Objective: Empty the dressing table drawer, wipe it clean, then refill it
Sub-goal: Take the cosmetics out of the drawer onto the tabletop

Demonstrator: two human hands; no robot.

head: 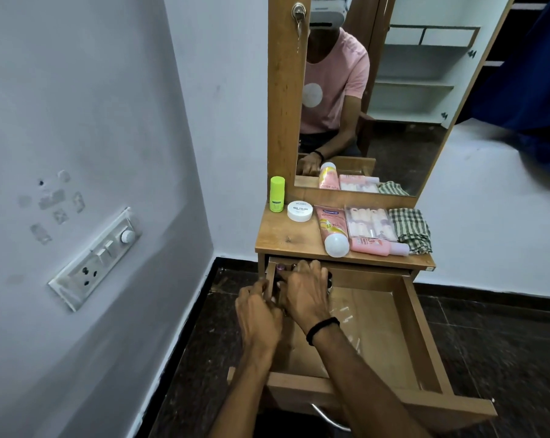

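Head view: right hand (305,295) curls its fingers over bottles (280,267) in the drawer's (422,336) far-left corner, left hand (257,314) grips its left wall; scooping several together, one could slip.

- One camera sits on the person's head and looks forward and down.
- It is close above the open drawer (423,330), with the table (283,235) just past it.
- The mirror (409,99) faces back at the camera.
- A wall (93,121) fills the left side.
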